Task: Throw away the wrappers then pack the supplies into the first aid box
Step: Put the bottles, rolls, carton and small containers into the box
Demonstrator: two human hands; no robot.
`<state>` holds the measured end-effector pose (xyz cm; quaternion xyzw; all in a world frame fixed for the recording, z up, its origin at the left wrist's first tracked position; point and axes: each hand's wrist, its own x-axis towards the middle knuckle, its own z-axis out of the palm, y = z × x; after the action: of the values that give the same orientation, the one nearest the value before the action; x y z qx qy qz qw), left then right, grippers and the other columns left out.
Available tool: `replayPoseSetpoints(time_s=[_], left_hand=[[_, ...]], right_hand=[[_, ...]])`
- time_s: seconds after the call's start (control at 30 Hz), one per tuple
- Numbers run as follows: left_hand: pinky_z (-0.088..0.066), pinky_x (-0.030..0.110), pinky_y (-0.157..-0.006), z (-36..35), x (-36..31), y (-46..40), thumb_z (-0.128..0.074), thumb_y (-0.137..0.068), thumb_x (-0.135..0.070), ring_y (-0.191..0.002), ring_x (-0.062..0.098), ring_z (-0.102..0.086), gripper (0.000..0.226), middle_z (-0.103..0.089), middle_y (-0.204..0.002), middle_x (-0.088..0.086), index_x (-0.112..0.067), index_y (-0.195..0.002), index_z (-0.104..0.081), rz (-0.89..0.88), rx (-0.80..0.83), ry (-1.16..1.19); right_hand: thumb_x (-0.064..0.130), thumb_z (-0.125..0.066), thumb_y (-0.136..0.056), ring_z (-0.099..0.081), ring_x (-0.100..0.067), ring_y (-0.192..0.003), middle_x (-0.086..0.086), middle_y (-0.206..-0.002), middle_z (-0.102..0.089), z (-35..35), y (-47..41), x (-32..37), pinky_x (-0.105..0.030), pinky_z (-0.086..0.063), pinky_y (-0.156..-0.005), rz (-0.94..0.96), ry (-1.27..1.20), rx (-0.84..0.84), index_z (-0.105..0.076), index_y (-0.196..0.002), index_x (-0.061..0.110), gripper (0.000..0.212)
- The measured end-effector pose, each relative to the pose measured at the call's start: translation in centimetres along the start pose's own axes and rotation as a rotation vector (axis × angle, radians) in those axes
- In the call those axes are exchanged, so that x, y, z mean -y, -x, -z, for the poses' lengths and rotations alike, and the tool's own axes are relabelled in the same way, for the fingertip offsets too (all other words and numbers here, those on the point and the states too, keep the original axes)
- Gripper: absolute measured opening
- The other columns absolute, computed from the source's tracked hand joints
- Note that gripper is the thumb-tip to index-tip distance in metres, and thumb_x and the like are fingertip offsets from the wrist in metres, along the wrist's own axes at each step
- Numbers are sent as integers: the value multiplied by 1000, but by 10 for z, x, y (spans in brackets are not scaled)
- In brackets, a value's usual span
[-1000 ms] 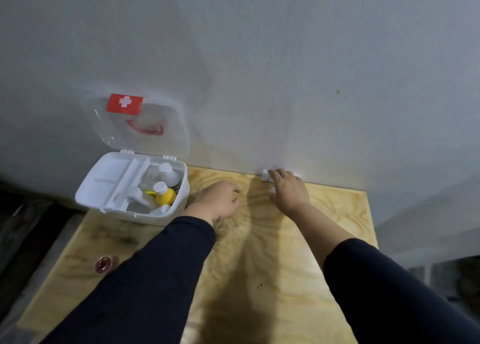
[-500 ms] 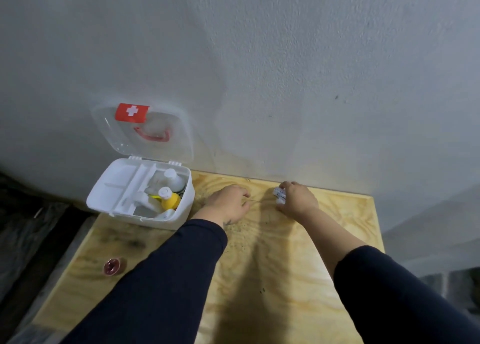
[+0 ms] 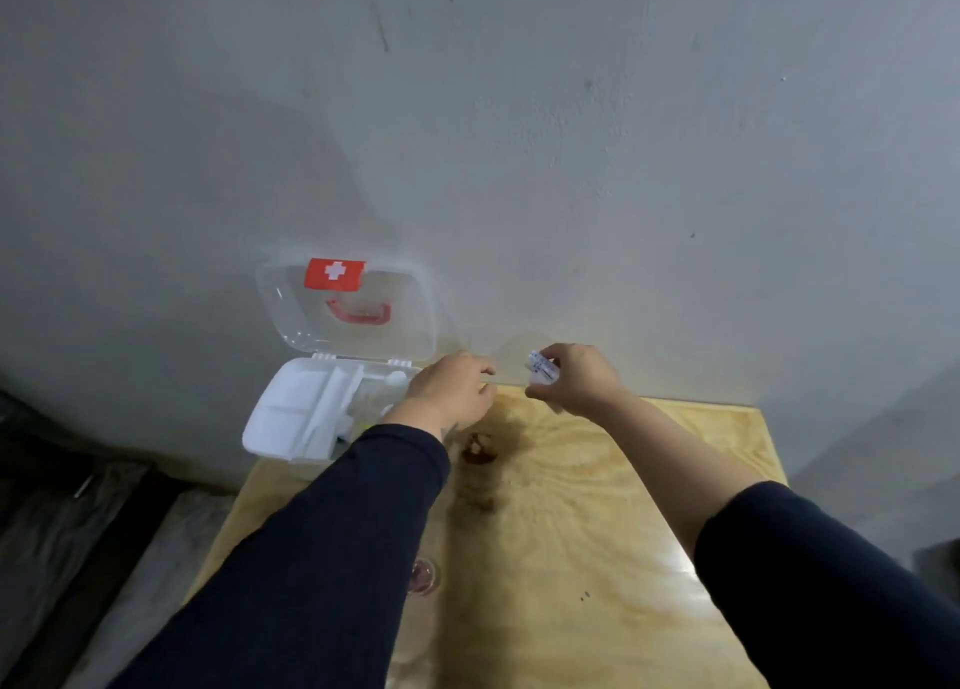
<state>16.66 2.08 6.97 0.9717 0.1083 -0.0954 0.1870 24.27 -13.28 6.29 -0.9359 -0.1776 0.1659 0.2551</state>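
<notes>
- Pinched between right thumb and fingertips point(image 3: 540, 388): a small white packet point(image 3: 542, 367) with faint print, held above the back edge of the wooden table point(image 3: 597, 506), close to the wall point(image 3: 571, 142).
- Probably very light and thin, soft enough to crumple; best gripped by its edges, lightly, as now. Too small to tell whether it is a supply or a wrapper.
- Right hand point(image 3: 579, 384) raised off the table, knuckles up, forearm bare below a pushed-up dark sleeve point(image 3: 831, 584).
- Left hand point(image 3: 449, 392) loosely curled, palm down, fingers narrow; cannot tell whether anything is in it.
- Hovering at the right rim of the open first aid box point(image 3: 291, 418), left arm crossing over part of the box.
- Lid point(image 3: 353, 303) clear, with a red cross label, propped back against the wall.
- A bottle cap point(image 3: 397, 377) showing inside, by the rim.
- Small round reddish thing point(image 3: 422, 576) on the table, beside the left sleeve.
</notes>
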Motion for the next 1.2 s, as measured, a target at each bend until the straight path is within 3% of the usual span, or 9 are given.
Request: replayPoseSetpoints(time_s=[0.1,0.27,0.47,0.6,0.7,0.87,1.03,1.1,1.2], left_hand=[[-44,36,-104,20,22,8,-44,-99,-26,-128,23,-50,38,-50,-144,0,-20,-134,-56,-36,-65,4],[-45,34,-100,51,79,28,-44,-98,-21,-124,22,-53,36,-54,-140,-2,-19,-131,-59,-85,-131,53],[-43,33,-99,67,173,53,-45,-99,-25,-127,22,-50,40,-47,-145,-2,-19,-137,-52,-126,-128,24],[-30,36,-115,57,226,67,-54,-92,-50,-145,20,-28,78,-24,-160,0,-15,-154,-23,-79,-56,21],[-25,35,-117,45,248,77,-65,-80,-60,-148,20,-21,104,-15,-163,0,-15,-155,-10,-51,-9,105],[-30,35,-114,30,266,82,-66,-81,-58,-146,22,-25,102,-19,-161,4,-13,-154,-12,-49,33,155],[-28,36,-116,23,276,77,-56,-86,-60,-149,22,-20,99,-12,-164,2,-11,-156,-7,-70,50,139],[-30,37,-115,21,278,77,-55,-87,-60,-149,23,-21,97,-12,-164,1,-13,-156,-7,-68,56,155],[-33,38,-114,21,280,78,-54,-87,-60,-147,25,-25,96,-12,-164,-1,-14,-156,-6,-71,57,163]], right_hand=[[28,-74,-76,-58,-18,-75,-9,-103,-72,-6,2,36,-25,-42,-57,24,-1,-31,-63,-117,14,45],[28,-75,-75,-64,-26,-91,-11,-106,-71,-30,6,97,-33,-51,-76,-9,21,-118,-65,-114,11,44],[35,-73,-77,-60,-20,-82,-5,-109,-70,-77,20,173,-29,-47,-72,-66,69,-170,-64,-116,16,44],[35,-71,-76,-61,-22,-87,-5,-109,-68,-114,28,217,-30,-48,-72,-59,55,-175,-64,-114,16,43],[36,-70,-76,-63,-23,-94,-6,-109,-69,-143,29,236,-34,-52,-78,-72,46,-140,-64,-114,13,45],[41,-70,-79,-57,-23,-117,-4,-129,-61,-176,25,254,-34,-47,-91,-87,66,-96,-49,-134,20,63],[42,-71,-78,-56,-24,-86,-6,-114,-60,-189,19,262,-31,-43,-66,-101,112,-120,-48,-116,26,48],[41,-72,-78,-53,-22,-80,-4,-112,-57,-193,21,263,-30,-44,-66,-113,137,-126,-52,-110,25,41],[34,-73,-79,-62,-24,-88,-3,-115,-56,-197,22,262,-33,-52,-77,-134,95,-123,-63,-105,21,31]])
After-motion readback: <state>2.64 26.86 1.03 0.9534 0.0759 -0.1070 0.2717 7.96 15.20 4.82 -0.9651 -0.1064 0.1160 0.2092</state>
